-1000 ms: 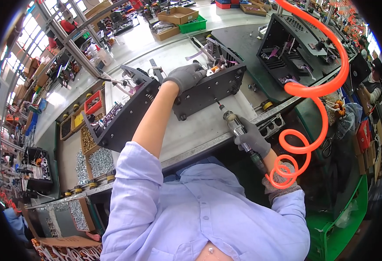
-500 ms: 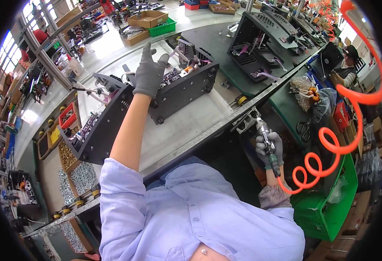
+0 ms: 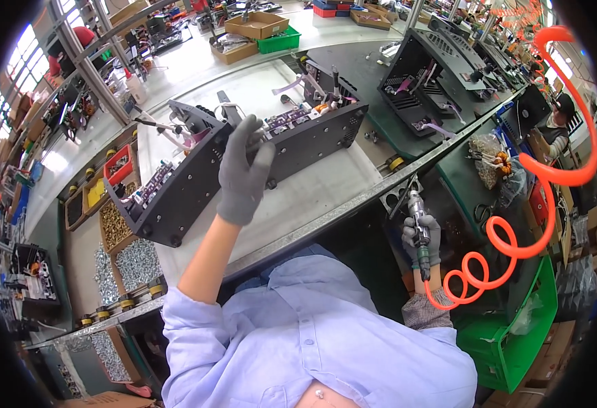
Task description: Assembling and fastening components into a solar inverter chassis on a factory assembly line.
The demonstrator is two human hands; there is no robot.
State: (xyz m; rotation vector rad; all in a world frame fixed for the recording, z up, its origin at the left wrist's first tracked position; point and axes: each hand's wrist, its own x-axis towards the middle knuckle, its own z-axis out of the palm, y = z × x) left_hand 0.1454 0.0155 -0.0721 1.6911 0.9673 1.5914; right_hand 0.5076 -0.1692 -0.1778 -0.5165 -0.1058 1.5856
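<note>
My left hand (image 3: pixel 243 175), in a grey glove, hovers at the near corner between two black metal housings. Its fingers are partly bent and apart from the thumb, with nothing seen between them. The left housing (image 3: pixel 184 197) lies tilted toward me, circuit boards and cables along its inner side. Behind my fingers, the right housing (image 3: pixel 312 139) carries a purple-edged board, ribbon cables and rows of screws. Low at the right, beyond the bench edge, my gloved right hand (image 3: pixel 422 239) is wrapped round a pneumatic screwdriver (image 3: pixel 419 221), its bit end pointing away from me.
A coiled orange air hose (image 3: pixel 479 268) runs from the tool up the right side. Boxes of brass (image 3: pixel 113 224) and silver fasteners (image 3: pixel 139 264) stand left. Another black housing (image 3: pixel 417 85) sits on the green mat. A green bin (image 3: pixel 516 340) is low right, scissors (image 3: pixel 482 214) above it.
My left hand has drawn back toward me from above the right housing, its fingers now more bent. My right hand keeps hold of the screwdriver. The whole view has shifted slightly.
</note>
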